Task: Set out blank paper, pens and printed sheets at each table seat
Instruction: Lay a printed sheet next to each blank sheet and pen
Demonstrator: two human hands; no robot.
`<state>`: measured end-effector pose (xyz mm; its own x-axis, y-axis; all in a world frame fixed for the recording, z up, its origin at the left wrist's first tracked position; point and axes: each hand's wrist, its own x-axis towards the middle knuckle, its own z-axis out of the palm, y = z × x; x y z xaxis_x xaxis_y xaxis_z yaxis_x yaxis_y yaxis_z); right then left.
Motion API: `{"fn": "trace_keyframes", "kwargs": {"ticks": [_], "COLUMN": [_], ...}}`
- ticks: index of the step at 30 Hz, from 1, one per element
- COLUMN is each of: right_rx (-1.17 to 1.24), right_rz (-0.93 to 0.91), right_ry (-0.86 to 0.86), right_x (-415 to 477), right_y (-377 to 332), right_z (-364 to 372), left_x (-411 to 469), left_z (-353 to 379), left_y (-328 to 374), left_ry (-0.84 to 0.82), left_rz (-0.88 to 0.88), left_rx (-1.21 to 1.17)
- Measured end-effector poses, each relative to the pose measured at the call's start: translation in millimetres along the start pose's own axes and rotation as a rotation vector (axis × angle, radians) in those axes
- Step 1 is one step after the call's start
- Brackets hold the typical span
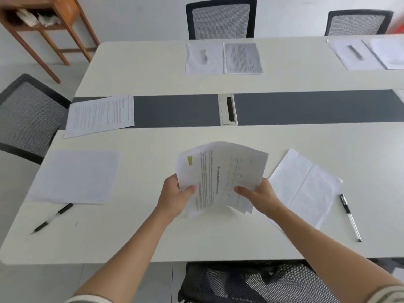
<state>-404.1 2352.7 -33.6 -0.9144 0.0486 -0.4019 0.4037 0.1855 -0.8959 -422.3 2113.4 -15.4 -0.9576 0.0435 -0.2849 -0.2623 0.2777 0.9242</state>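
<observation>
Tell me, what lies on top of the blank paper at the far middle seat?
One pen lies on that blank paper. Whether more sheets lie beneath it cannot be seen.

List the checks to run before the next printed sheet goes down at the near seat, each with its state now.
1. Both hands grip the stack of printed sheets, left hand and right hand: ok.
2. The near blank paper is laid at the near seat: ok.
3. The near pen lies beside that paper: ok.
4. A printed copy lies at the near seat: not ok, none there yet.
5. One sheet is parted from the stack: cannot tell, the sheets fan and overlap.
6. The left end seat has its end-seat printout, end-seat blank sheet and black pen: ok.
</observation>
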Motion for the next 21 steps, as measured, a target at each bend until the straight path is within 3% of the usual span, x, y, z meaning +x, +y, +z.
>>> {"fn": "trace_keyframes", "kwargs": {"ticks": [6, 10, 15, 21], "right_rx": [0.057, -0.057, 0.007, -0.053], "right_rz": [-0.093, -0.030, -0.082, 0.057], "right_ry": [0.061, 0.021, 0.015, 0.003], "right_x": [-9, -10, -8, -9], "right_y": [11, 35, 33, 41], "right_z": [-2, -2, -5, 7], "left_x": [-10, -14, -7, -10], "left_z": [4, 18, 23, 36], "left_y": [-1, -23, -19, -20], "left_ry": [0.040, -0.022, -0.002, 0.025], "left_rz": [0.062, -0.015, -0.065, -0.190], "left_rx": [0.008, 0.051, -0.008, -0.173]}}
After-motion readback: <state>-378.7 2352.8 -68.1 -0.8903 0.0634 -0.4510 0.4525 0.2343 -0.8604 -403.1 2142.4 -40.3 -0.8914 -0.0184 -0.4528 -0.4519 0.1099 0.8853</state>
